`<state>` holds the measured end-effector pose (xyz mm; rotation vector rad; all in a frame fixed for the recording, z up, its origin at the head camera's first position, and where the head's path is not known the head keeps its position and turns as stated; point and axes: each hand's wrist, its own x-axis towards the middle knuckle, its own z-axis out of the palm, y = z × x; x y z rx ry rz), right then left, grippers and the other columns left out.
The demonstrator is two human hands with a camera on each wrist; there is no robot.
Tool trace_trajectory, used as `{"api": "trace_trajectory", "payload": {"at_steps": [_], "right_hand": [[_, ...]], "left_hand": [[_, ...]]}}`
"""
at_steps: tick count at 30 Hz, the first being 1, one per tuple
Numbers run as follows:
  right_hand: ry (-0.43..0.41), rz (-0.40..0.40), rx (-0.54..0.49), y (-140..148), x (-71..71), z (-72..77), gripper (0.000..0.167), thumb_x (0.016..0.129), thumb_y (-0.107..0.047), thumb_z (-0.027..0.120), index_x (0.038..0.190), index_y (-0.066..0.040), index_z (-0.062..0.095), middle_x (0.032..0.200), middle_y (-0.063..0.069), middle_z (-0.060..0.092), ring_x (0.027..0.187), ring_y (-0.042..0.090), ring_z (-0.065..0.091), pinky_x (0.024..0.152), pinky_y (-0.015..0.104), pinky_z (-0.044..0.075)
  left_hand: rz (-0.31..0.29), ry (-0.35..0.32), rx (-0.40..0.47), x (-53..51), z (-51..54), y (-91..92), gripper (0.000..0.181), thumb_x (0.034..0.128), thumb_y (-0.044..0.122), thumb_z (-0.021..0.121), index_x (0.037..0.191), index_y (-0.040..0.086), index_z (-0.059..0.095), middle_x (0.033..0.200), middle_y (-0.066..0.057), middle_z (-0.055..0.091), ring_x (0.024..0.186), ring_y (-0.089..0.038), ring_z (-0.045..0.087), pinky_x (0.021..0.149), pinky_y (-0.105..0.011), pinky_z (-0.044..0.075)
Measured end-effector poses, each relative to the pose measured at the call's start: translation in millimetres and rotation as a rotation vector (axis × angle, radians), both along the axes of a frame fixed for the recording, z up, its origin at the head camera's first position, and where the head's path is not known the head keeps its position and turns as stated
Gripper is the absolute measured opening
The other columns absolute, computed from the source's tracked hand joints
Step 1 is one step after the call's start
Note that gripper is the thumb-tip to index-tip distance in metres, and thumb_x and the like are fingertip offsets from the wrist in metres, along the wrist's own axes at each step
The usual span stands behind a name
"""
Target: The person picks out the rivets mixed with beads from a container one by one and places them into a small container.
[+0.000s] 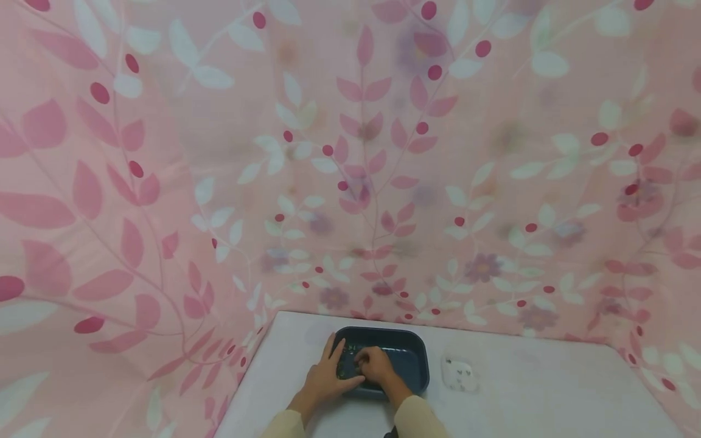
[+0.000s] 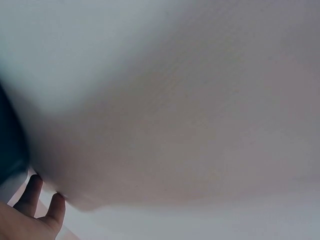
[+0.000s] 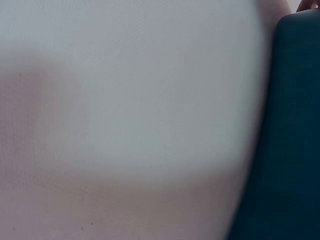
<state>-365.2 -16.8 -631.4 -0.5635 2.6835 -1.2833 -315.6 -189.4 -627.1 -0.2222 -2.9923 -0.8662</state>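
Note:
A dark blue rectangular tray (image 1: 408,365) with raised walls stands on the white table. Small green bits (image 1: 352,348) lie at its left end, too small to identify. My left hand (image 1: 327,374) rests at the tray's left side, fingers spread and thumb across the near left corner; two of its fingers (image 2: 56,212) show in the left wrist view beside the tray wall (image 2: 11,140). Inside the tray, my right hand (image 1: 376,365) has its fingers bent down toward the bottom, and whatever is between the fingertips is hidden. The right wrist view holds mostly the tray's outer wall (image 3: 295,120).
Right of the tray lies a small clear plastic dish (image 1: 460,375) with several tiny dark pieces. White cloth or sheeting covers the table (image 1: 526,395). A pink curtain with leaf patterns (image 1: 383,182) hangs behind the table and along its sides.

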Motion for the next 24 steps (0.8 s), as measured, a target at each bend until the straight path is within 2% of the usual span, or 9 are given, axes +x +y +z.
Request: {"api": "trace_trajectory", "payload": {"at_steps": [3,9,13,17,24], "right_hand": [[-0.016,0.014,0.000,-0.5,-1.8,-0.6,0.018,0.078,0.005,0.065,0.089,-0.004,0.076,0.079,0.005,0.069,0.070,0.011,0.054,0.063,0.030,0.047],[-0.032,0.014,0.012,1.2,-0.8,-0.4,0.019,0.079,0.005,0.064,0.091,-0.004,0.076,0.082,0.005,0.071,0.073,0.014,0.056,0.067,0.034,0.048],[-0.031,0.007,0.026,2.3,0.7,-0.7,0.018,0.080,0.004,0.064,0.090,-0.004,0.076,0.084,0.006,0.072,0.076,0.015,0.058,0.071,0.039,0.051],[-0.029,0.002,0.029,1.5,-0.5,0.4,0.017,0.078,0.005,0.064,0.088,-0.003,0.076,0.079,0.005,0.071,0.072,0.015,0.058,0.068,0.036,0.051],[-0.052,-0.005,0.034,-0.5,0.4,3.3,0.018,0.077,0.006,0.063,0.086,-0.004,0.076,0.075,0.003,0.069,0.069,0.014,0.057,0.066,0.034,0.050]], "left_hand": [[0.008,0.013,-0.003,0.5,-0.4,-1.0,0.107,0.0751,0.078,0.063,0.156,0.016,0.030,0.166,-0.012,0.013,0.087,-0.025,0.066,0.079,-0.063,0.049],[0.010,-0.001,0.009,-0.4,-2.6,-1.2,0.106,0.0752,0.078,0.063,0.155,0.015,0.032,0.166,-0.013,0.014,0.094,-0.029,0.067,0.084,-0.070,0.046],[0.013,-0.005,-0.008,-1.0,-5.7,-0.7,0.107,0.0746,0.079,0.062,0.156,0.016,0.032,0.166,-0.012,0.013,0.088,-0.026,0.066,0.083,-0.067,0.048],[0.014,0.015,-0.020,-1.3,-6.2,0.0,0.107,0.0739,0.081,0.061,0.155,0.017,0.033,0.166,-0.011,0.014,0.079,-0.020,0.063,0.079,-0.061,0.051],[0.013,0.016,-0.030,-0.3,-3.8,0.9,0.106,0.0751,0.079,0.061,0.156,0.016,0.032,0.166,-0.013,0.013,0.081,-0.023,0.064,0.080,-0.062,0.050]]}}
